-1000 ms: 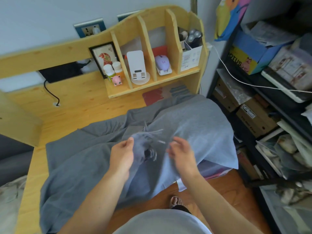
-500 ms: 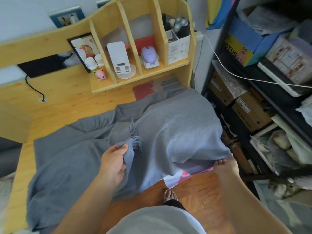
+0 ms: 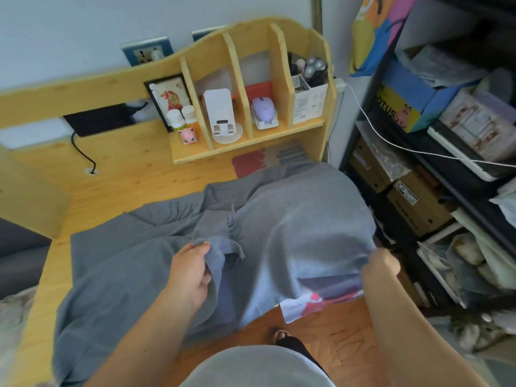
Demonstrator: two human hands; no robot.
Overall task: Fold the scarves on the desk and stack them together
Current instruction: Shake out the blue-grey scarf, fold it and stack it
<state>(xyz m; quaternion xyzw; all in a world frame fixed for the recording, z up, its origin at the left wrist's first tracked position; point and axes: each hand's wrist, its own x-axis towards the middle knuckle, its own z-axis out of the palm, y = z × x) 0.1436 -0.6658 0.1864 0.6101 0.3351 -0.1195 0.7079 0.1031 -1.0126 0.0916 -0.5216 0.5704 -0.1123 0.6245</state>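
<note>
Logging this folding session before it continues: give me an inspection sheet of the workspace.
Surface: wooden desk, mostly covered by cloth.
Job's things: grey scarf spread out, unfolded, fringed end bunched near the middle.
Clutter: shelf holds bottles, pink figurine, white stand, purple mouse.
Hands: left hand grips the fringed end; right hand holds the right edge.
Cables: black cable enters a desk hole; white cable at right.
Surroundings: black rack with boxes.

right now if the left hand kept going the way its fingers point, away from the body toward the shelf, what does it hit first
Probably more of the grey scarf itself. The left hand grips a fringed edge, and bunched folds lie just beyond its fingertips. Past the cloth comes bare desk, then the wooden shelf unit. Depth is hard to judge from this view.
</note>
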